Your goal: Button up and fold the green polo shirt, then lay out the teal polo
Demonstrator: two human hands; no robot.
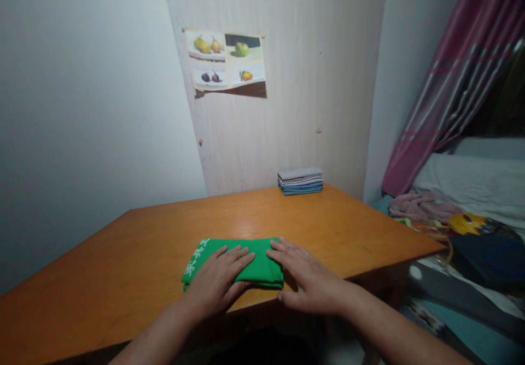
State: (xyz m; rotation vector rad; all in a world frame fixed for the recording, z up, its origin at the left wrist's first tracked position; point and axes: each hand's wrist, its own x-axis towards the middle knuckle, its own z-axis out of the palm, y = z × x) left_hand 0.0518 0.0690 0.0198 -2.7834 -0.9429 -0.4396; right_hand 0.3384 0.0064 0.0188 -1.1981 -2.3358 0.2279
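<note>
A folded green cloth [262, 264] with white characters along its left end lies near the front edge of the wooden table [143, 255]. My left hand [221, 272] rests flat on top of it, fingers stretched toward the right and the thumb at its front edge. At the cloth's right end is my right hand [303, 275], its fingers spread and the fingertips touching the top corner. The right thumb points left, off the cloth, close to the table's edge. Neither hand grips anything.
Toward the back right of the table stands a neat stack of folded cloths [301, 182], checked on top and blue below. A fruit picture sheet [225, 62] hangs on the wall behind. To the right are a pink curtain [435, 81] and a bed [488, 174] strewn with clothes.
</note>
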